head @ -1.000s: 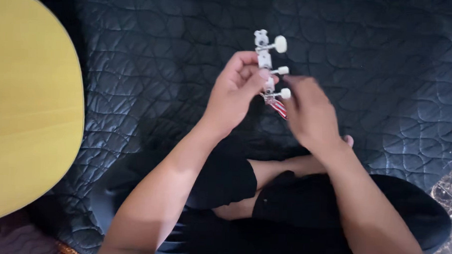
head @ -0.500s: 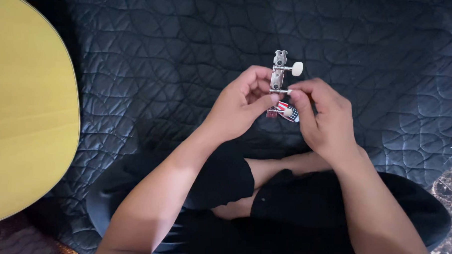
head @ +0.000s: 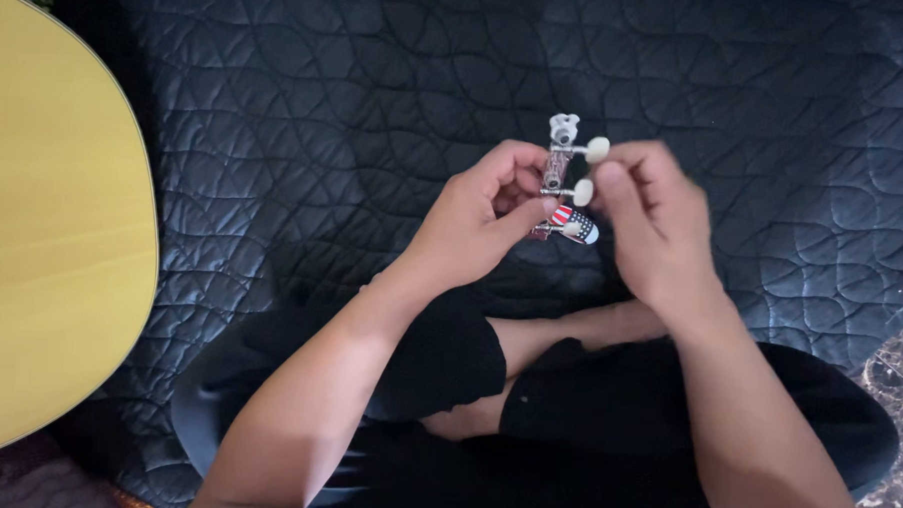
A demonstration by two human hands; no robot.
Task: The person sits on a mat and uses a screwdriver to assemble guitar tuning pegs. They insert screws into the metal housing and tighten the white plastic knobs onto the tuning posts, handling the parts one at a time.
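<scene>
1. Shifted since half a second ago: right hand lifted from the lower knobs to the top white knob; metal part sitting a little lower in the frame.
2. Far left of the frame: yellow guitar body, curved edge toward the centre, lying on the dark quilted mat.
3. Centre: left hand closed around the tuning machine strip, thumb laid across its lower end, fingers curled behind it.
4. Just right of that thumb: small red, white and blue striped piece, touching the strip's lower end.
5. Strip held upright above the lap, over the mat, white knobs pointing right.
6. Right of centre: right hand pinching the top knob between fingertips, somewhat blurred.
7. Bottom of the frame: crossed legs in black shorts.
8. Lower right corner: patch of speckled stone floor.
</scene>
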